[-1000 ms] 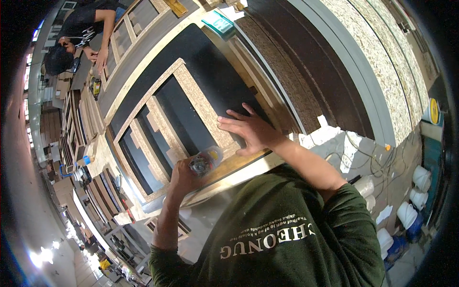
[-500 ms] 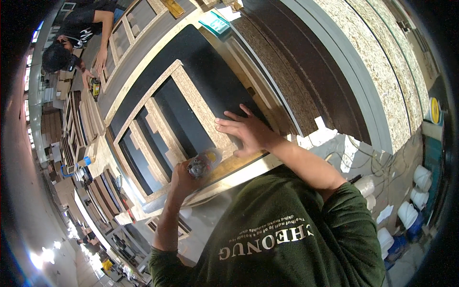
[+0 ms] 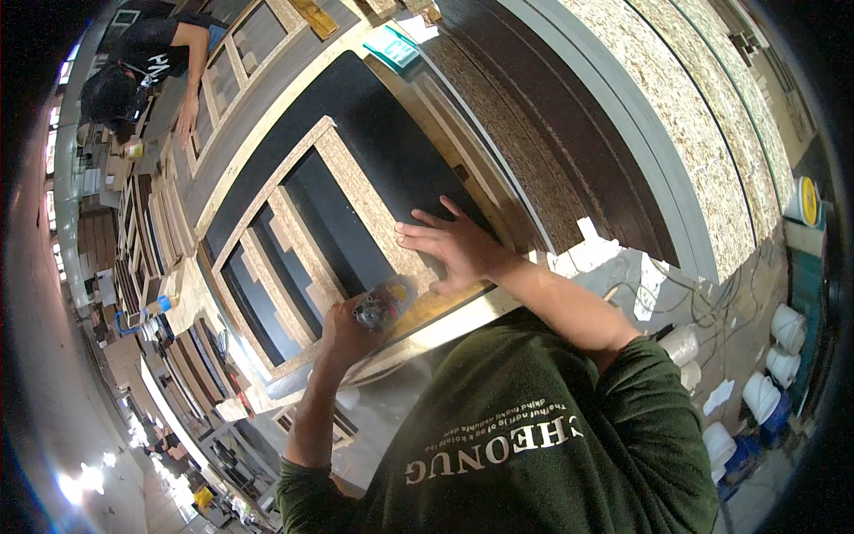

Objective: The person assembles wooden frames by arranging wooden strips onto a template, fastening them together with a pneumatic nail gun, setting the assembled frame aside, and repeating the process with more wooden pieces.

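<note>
A particleboard frame (image 3: 298,221) with crossbars lies on a black panel (image 3: 382,102) on the bench in front of me. My left hand (image 3: 345,327) is closed around a clear plastic bottle-like object (image 3: 381,305), held over the frame's near rail. Its lower end and whatever it touches are hard to make out. My right hand (image 3: 455,246) rests with fingers spread on the frame's near right corner and the panel beside it. Small particleboard blocks (image 3: 316,292) sit against the crossbars.
Large stacked boards (image 3: 569,116) stand to the right, with a green-and-white box (image 3: 391,49) near them. A co-worker (image 3: 147,67) leans over another frame (image 3: 233,58) at the far left. Cables (image 3: 703,294) and white buckets (image 3: 761,396) lie on the floor at right.
The bottle-like object has shifted slightly and tilts a little differently in my left hand. My right hand stays nearly in place. The co-worker's yellow tool has moved away from the far frame.
</note>
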`<action>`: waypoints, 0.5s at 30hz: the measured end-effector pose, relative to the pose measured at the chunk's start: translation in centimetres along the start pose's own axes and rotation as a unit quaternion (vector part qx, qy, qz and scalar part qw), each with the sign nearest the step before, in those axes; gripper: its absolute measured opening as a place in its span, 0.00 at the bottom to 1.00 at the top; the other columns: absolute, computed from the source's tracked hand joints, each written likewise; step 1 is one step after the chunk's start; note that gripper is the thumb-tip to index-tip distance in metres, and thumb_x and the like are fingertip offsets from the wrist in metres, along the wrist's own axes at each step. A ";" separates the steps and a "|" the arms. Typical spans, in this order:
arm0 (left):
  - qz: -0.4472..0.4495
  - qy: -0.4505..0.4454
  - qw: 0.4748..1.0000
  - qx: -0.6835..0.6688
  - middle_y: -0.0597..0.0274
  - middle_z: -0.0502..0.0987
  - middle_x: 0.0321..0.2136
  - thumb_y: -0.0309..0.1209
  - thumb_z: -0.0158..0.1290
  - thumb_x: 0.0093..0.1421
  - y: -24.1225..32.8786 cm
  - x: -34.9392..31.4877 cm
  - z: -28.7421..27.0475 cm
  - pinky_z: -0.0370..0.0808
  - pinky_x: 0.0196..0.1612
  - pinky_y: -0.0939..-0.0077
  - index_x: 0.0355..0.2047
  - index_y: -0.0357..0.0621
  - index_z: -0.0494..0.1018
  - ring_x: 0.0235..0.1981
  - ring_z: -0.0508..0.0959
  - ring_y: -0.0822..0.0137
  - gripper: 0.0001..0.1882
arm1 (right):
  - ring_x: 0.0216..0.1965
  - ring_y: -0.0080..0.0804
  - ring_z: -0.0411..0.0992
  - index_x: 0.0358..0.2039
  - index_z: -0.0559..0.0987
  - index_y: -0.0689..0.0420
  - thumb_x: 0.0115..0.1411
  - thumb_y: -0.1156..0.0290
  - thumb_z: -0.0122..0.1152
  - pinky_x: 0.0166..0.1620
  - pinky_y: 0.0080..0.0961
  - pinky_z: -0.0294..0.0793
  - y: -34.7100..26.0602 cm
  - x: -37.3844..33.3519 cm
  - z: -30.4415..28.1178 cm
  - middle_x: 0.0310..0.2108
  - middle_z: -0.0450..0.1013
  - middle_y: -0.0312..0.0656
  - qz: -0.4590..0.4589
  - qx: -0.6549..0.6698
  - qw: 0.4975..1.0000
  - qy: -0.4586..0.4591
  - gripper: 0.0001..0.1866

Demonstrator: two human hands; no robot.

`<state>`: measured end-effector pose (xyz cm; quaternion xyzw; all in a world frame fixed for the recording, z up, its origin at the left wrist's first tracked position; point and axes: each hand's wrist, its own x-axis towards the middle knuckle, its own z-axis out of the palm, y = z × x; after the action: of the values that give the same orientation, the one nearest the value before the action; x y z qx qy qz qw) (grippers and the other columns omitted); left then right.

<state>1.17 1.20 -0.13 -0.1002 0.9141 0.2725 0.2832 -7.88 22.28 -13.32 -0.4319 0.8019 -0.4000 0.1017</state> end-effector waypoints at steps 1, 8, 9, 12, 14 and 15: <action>0.011 0.001 1.000 0.000 0.55 0.80 0.31 0.32 0.64 0.43 0.1 0.1 0.0 0.76 0.37 0.69 0.42 0.45 0.76 0.32 0.81 0.59 0.22 | 0.65 0.42 0.53 0.58 0.68 0.50 0.37 0.52 0.69 0.65 0.57 0.37 0.0 0.0 0.0 0.63 0.57 0.37 -0.003 0.003 1.000 0.007 0.44; 0.024 0.024 0.999 0.030 0.52 0.80 0.31 0.34 0.65 0.42 -0.5 0.9 0.8 0.76 0.36 0.68 0.40 0.45 0.77 0.32 0.80 0.55 0.22 | 0.65 0.42 0.54 0.57 0.68 0.50 0.38 0.53 0.69 0.65 0.57 0.38 0.1 -0.2 0.1 0.63 0.58 0.38 -0.007 0.002 1.000 0.015 0.43; 0.024 0.024 0.999 0.030 0.52 0.80 0.31 0.34 0.65 0.42 -0.6 0.7 0.9 0.76 0.36 0.68 0.40 0.45 0.77 0.32 0.80 0.55 0.22 | 0.65 0.42 0.54 0.58 0.68 0.51 0.38 0.53 0.69 0.65 0.57 0.38 0.1 -0.2 -0.1 0.63 0.57 0.38 -0.005 0.000 1.000 0.006 0.43; 0.027 0.022 0.999 -0.025 0.52 0.80 0.29 0.34 0.65 0.42 -1.3 -0.1 0.7 0.76 0.35 0.67 0.37 0.44 0.77 0.31 0.80 0.54 0.20 | 0.65 0.42 0.53 0.58 0.68 0.51 0.37 0.54 0.69 0.65 0.57 0.37 0.3 0.0 -0.1 0.63 0.57 0.38 0.002 0.001 1.000 0.004 0.44; 0.047 0.051 0.998 -0.007 0.53 0.79 0.29 0.31 0.63 0.43 -2.0 -2.1 -0.3 0.76 0.34 0.67 0.36 0.42 0.76 0.31 0.80 0.55 0.18 | 0.65 0.43 0.53 0.58 0.68 0.51 0.37 0.55 0.70 0.65 0.57 0.37 0.1 -0.1 -0.1 0.63 0.57 0.39 0.004 0.006 1.000 0.003 0.44; 0.051 0.057 0.997 -0.018 0.53 0.79 0.29 0.29 0.61 0.44 -3.0 -3.1 -0.6 0.76 0.34 0.67 0.35 0.42 0.76 0.31 0.80 0.54 0.16 | 0.65 0.43 0.53 0.58 0.67 0.51 0.37 0.56 0.70 0.65 0.57 0.37 0.0 -0.1 -0.2 0.64 0.56 0.39 0.003 0.014 1.000 0.007 0.44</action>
<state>4.42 -1.54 0.77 -0.0741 0.9277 0.2967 0.2142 -7.95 22.52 -13.22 -0.4253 0.7983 -0.4136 0.1036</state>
